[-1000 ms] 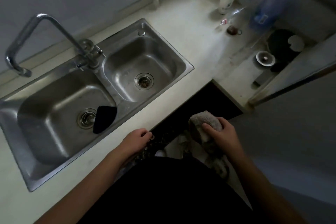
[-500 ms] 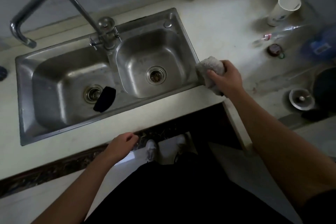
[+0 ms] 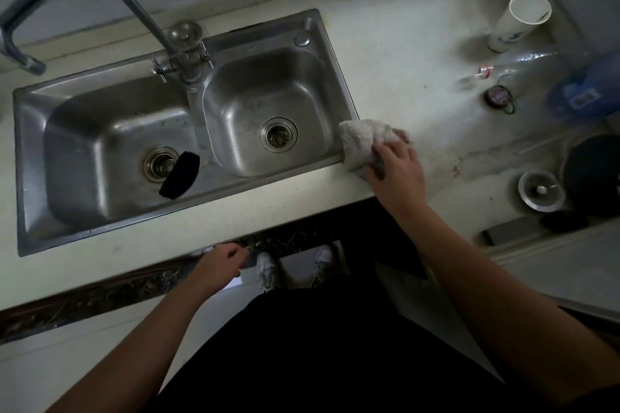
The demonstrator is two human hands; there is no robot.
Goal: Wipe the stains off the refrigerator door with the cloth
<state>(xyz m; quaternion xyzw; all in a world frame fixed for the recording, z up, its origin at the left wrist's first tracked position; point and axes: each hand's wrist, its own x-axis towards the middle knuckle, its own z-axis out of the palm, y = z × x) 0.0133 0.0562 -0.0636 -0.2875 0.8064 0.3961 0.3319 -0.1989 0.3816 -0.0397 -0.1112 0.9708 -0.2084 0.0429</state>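
right hand point(image 3: 397, 164) gripping cloth point(image 3: 360, 141) at sink point(image 3: 339, 77) rim | left hand point(image 3: 218, 265) curled, empty | risk: cloth slides into basin, gets wet

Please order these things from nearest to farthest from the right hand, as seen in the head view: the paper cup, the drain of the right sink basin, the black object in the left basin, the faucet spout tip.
From the right hand:
1. Drain of the right basin, just to its left.
2. Black object, in the left basin beside that drain.
3. Paper cup, at the back right of the counter.
4. Faucet spout tip, at the far left.
The black object and the paper cup are close to equal, so their order is uncertain.
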